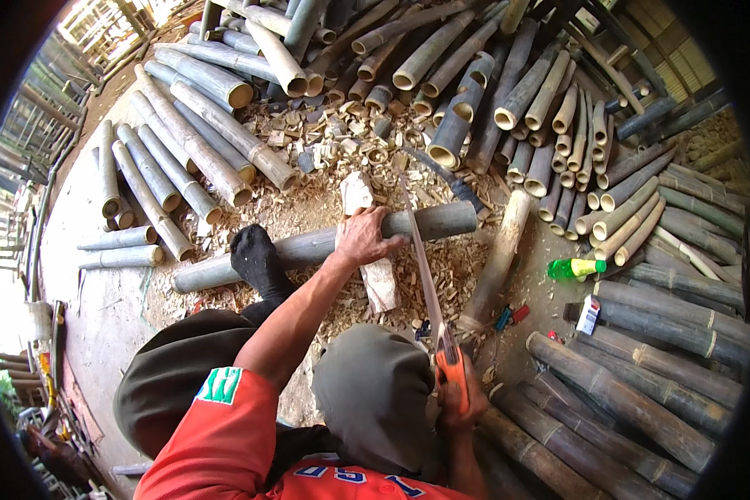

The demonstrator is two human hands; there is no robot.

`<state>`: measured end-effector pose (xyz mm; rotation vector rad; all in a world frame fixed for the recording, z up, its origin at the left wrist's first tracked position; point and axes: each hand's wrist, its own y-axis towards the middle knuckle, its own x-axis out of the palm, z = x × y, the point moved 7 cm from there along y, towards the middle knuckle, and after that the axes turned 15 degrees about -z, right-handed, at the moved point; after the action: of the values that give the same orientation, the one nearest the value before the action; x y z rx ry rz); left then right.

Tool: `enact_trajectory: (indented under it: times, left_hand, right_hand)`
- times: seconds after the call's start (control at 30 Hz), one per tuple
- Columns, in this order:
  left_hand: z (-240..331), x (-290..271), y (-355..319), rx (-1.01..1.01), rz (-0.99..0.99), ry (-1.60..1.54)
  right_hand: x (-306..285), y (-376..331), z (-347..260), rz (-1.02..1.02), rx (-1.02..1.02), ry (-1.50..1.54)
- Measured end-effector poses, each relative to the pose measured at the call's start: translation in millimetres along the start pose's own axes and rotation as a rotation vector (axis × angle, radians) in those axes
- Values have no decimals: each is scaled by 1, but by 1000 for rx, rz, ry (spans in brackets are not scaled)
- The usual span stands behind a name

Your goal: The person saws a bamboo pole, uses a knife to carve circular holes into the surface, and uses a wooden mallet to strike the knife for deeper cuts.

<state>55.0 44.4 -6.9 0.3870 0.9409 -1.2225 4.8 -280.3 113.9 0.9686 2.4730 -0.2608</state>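
Note:
A thick grey-green bamboo pole (300, 250) lies slantwise before me, across a pale wooden block (380, 287). My left hand (367, 236) is closed over the pole above the block, the thumb pointing toward the saw. In my right hand (465, 396) is the orange handle of a handsaw (426, 279). Its long blade runs away from me and crosses the pole just right of my left hand. Whether its teeth have cut in cannot be made out. My foot in a black sock (260, 257) rests on the pole's left part.
Wood chips (333, 142) cover the ground around the block. Cut bamboo lengths (217, 150) lie at far left, with more stacked far and right. At right are a green bottle (577, 267), a white packet (588, 315) and small lighters (512, 317). A bamboo log (500, 258) lies beside the saw.

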Motion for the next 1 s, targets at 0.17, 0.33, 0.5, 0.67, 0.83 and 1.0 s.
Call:
enact_trajectory:
  times: [0.17,0.33,0.5,0.67,0.83,1.0]
  left_hand:
    - [12,-7,0,-146,-116,175]
    - [4,5,13,-120,-151,150]
    - [7,5,13,-127,-146,119]
    - [-6,-14,21,-93,-89,118]
    - [1,2,14,-94,-125,143]
    - [-11,-11,20,-90,-64,253]
  right_hand:
    - [15,105,-7,28,20,20]
    - [-5,6,6,28,8,-10]
    - [12,91,7,18,-56,-33]
    - [4,54,-9,31,-183,-144]
    - [0,18,-8,-62,-155,-157]
    - [26,111,8,-40,2,65]
